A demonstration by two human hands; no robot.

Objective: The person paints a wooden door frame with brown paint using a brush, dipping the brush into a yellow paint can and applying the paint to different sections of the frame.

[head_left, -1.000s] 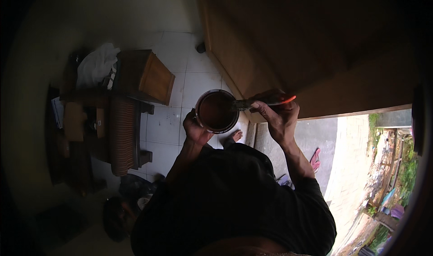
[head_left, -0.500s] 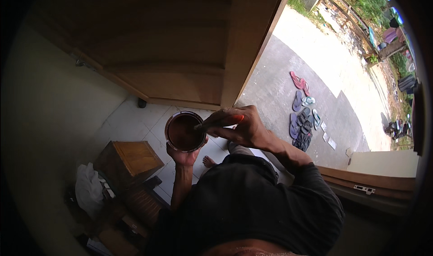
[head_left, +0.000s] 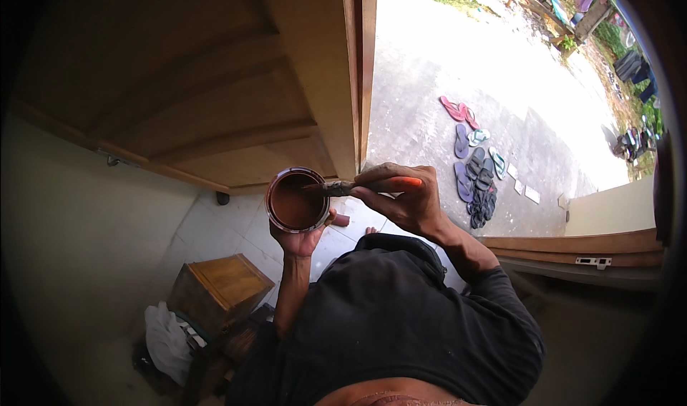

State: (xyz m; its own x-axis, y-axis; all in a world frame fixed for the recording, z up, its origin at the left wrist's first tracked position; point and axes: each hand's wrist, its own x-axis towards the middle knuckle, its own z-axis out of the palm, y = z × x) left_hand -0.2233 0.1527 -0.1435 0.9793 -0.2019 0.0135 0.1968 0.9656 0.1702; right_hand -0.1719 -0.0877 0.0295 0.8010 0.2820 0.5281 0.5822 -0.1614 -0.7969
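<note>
My left hand [head_left: 300, 243] holds an open round can [head_left: 269, 209] from below and the side, its fingers wrapped round the wall. Reddish-brown paint [head_left: 297, 204] lies inside the can. A paintbrush [head_left: 336, 188] with an orange handle is gripped in my right hand [head_left: 411, 198], just right of the can. The brush lies nearly level, its dark bristle end reaching over the can's right rim. Whether the tip touches the paint I cannot tell.
A panelled wooden door [head_left: 300, 98] stands just beyond the can. Several sandals [head_left: 476, 163] lie on the concrete outside. At lower left are a wooden box-like cabinet [head_left: 229, 284] and a white plastic bag [head_left: 168, 341]. A door frame with a metal strike plate [head_left: 594, 262] is at right.
My right hand has moved to the right, away from the can, and the brush's dark end shows more. My view has shifted, so the door edge sits further left.
</note>
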